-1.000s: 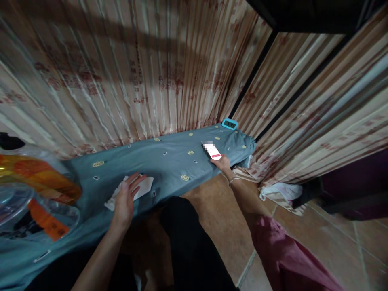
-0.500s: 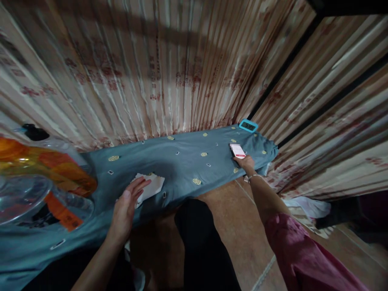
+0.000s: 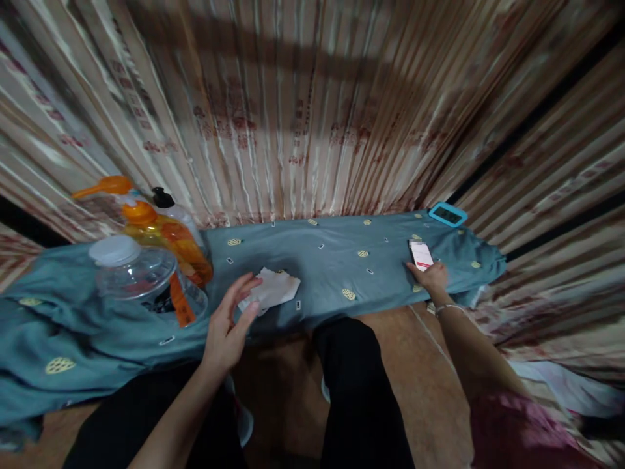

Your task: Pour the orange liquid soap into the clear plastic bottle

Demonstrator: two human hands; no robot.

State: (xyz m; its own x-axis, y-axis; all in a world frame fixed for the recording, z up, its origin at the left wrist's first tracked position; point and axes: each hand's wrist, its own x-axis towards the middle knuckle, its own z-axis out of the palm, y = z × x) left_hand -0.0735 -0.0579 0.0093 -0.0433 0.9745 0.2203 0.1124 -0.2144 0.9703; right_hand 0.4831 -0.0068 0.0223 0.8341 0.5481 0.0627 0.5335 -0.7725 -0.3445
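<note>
My left hand hovers over the near left edge of a crumpled white tissue, thumb and fingers spread apart. Whether the fingertips touch the tissue I cannot tell. Far to the right, my right hand has its fingers around the lower end of a smartphone, whose lit screen is white with a red band. The phone is at the blue cloth, which has a pineapple pattern. A bracelet circles my right wrist.
To the left stand a clear plastic jar with a white lid, an orange pump bottle and a clear bottle with a black top. A blue digital clock is at the far right. Pleated curtains hang behind.
The view has swung left, so everything appears further right and the bottles show more fully. My left thumb has moved away from the fingers. The right hand stays at the phone.
</note>
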